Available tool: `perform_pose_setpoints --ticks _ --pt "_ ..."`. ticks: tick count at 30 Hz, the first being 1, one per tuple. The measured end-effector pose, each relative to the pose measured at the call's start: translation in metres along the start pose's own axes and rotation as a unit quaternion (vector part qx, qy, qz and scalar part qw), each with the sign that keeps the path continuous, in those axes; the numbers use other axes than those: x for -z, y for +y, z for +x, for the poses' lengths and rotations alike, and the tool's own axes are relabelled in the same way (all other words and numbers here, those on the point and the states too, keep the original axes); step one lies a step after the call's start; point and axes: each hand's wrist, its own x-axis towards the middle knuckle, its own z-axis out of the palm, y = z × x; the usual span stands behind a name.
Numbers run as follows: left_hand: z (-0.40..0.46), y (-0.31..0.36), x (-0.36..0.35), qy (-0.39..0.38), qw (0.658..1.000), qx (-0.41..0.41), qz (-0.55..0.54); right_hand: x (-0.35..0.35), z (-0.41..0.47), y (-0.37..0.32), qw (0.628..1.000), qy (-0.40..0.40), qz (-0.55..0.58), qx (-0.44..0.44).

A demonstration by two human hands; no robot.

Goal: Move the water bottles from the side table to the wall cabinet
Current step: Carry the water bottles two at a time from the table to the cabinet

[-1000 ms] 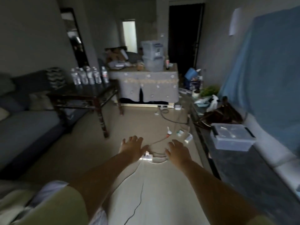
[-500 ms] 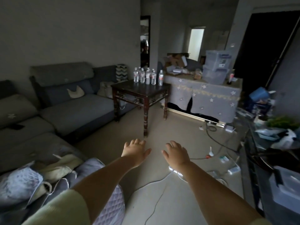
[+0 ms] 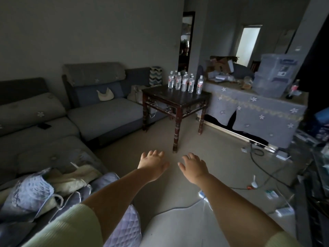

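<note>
Several clear water bottles with red-and-white labels stand upright in a cluster on the far part of a dark wooden side table, in the middle of the view. My left hand and my right hand stretch out side by side over the floor, palms down, fingers relaxed and spread, holding nothing. Both hands are well short of the table, just in front of its near leg. The wall cabinet is at most a dark edge at the far right.
A grey sofa runs along the left, with blankets piled at its near end. Behind the side table stands a cloth-covered table with plastic storage boxes. Cables and a power strip lie on the floor at right.
The view has swung left: the side table with bottles now sits in the middle and nearer, the sofa fills the left. Both hands stay stretched out and empty.
</note>
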Motion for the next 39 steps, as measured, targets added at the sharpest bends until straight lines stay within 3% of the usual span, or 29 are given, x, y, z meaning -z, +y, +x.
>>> perform_pose_setpoints --ticks 9,20,29,39 --pt "0.109 -0.059 0.037 0.018 1.000 0.009 -0.007 0.016 0.117 -0.021 1.000 0.018 0.004 0.002" --pt "0.215 -0.097 0.034 0.007 1.000 0.021 -0.014 0.013 0.241 -0.023 1.000 -0.025 -0.003 0.007" --pt "0.350 -0.132 0.034 -0.005 0.996 0.083 -0.012 0.017 0.386 0.008 0.997 -0.047 -0.031 0.060" --pt "0.461 -0.121 0.021 -0.026 0.994 0.098 -0.031 0.007 0.504 0.058 0.996 -0.082 -0.015 0.041"
